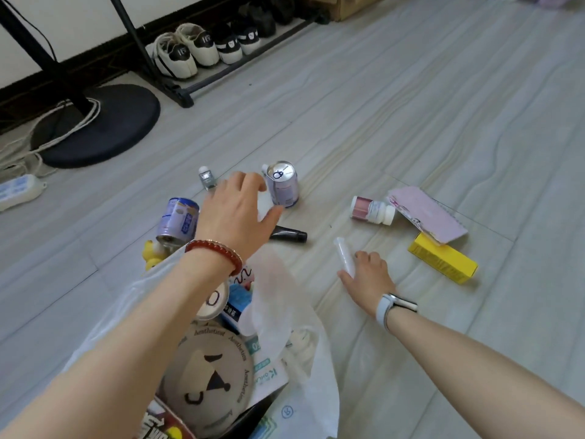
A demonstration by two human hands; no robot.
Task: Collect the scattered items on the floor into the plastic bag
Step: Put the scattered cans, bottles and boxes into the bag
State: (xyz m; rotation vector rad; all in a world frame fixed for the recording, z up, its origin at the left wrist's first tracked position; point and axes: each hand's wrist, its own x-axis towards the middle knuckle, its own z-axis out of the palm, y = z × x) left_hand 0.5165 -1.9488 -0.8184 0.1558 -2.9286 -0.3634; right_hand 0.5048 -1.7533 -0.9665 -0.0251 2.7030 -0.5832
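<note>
The plastic bag [278, 312] lies open on the floor [411, 106] nearest the wearer, already part-filled. The right hand [368, 275] is clasped on a clear tube [343, 256] for lifting. The left hand [237, 213], its grip released, is stretched toward the upright can [281, 185] beyond.

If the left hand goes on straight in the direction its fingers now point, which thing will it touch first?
Most likely the upright silver can. The left hand is open, its fingers pointing away from the person and to the right, with the tips already close beside the can. Depth is unclear, so it may be passing above the floor items.
</note>
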